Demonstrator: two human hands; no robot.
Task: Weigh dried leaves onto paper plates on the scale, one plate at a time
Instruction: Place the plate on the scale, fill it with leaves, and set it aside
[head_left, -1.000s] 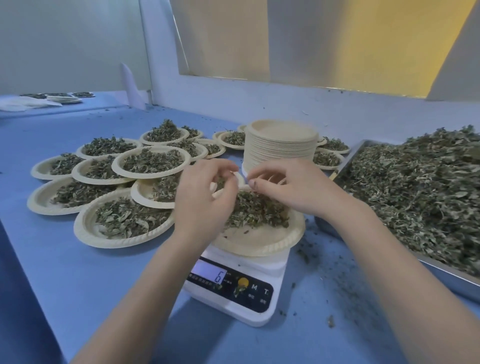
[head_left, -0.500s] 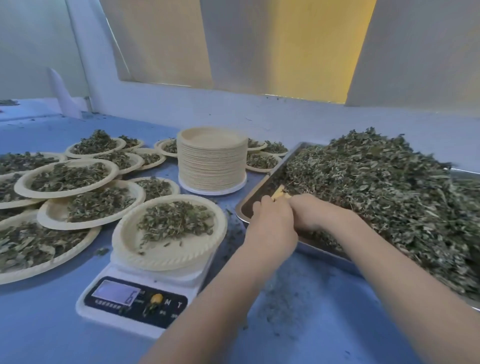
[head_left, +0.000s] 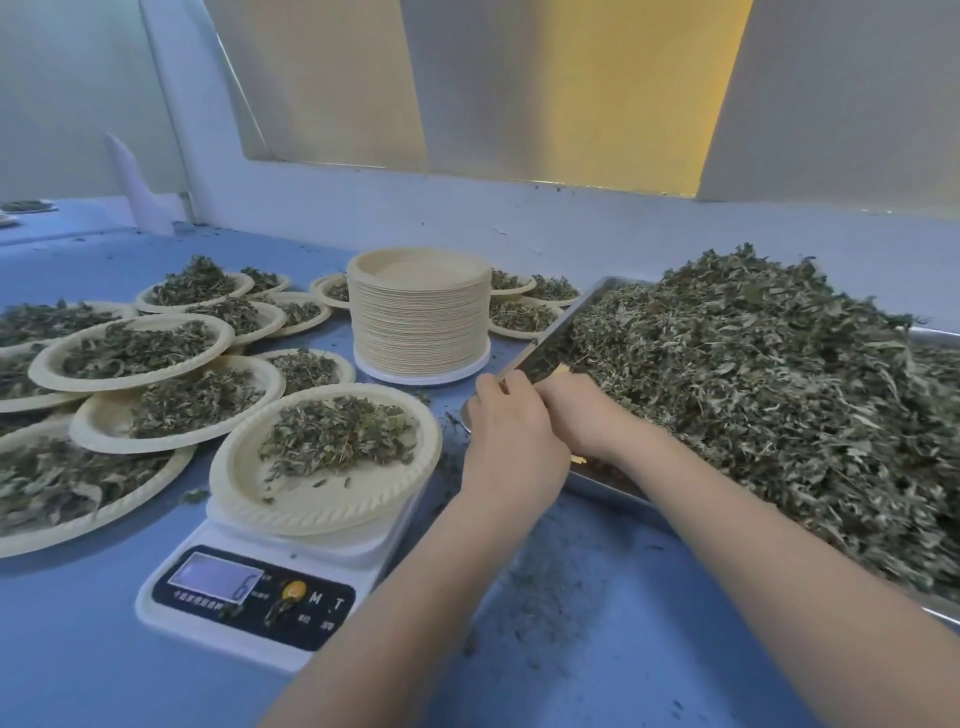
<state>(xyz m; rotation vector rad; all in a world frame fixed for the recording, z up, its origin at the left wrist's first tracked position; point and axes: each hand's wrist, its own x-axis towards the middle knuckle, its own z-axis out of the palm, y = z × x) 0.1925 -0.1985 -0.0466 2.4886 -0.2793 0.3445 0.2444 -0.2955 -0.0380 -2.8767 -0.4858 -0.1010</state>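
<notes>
Both hands meet at the near-left corner of the metal tray (head_left: 524, 358), the left hand (head_left: 511, 441) and right hand (head_left: 576, 415) with fingers curled, their hold hidden, while the plate (head_left: 291, 499) on the scale (head_left: 249, 618) waits to their left, leaves (head_left: 753, 374) heaped to the right.

Setting: small herb-portioning workroom, production style rather than domestic
Work surface: long blue table (head_left: 78, 649) set against a white wall, scattered with leaf crumbs
Bulk stock: large metal tray (head_left: 592, 483) heaped with dried leaves (head_left: 753, 374)
Measuring equipment: white digital scale (head_left: 249, 597) with lit display, one paper plate (head_left: 311, 499) on its platform
Consumables: tall stack of empty paper plates (head_left: 420, 317)
Batch output: many filled plates (head_left: 130, 353) crowded and overlapping at the left
Backdrop: panelled window with yellow and grey sections
</notes>
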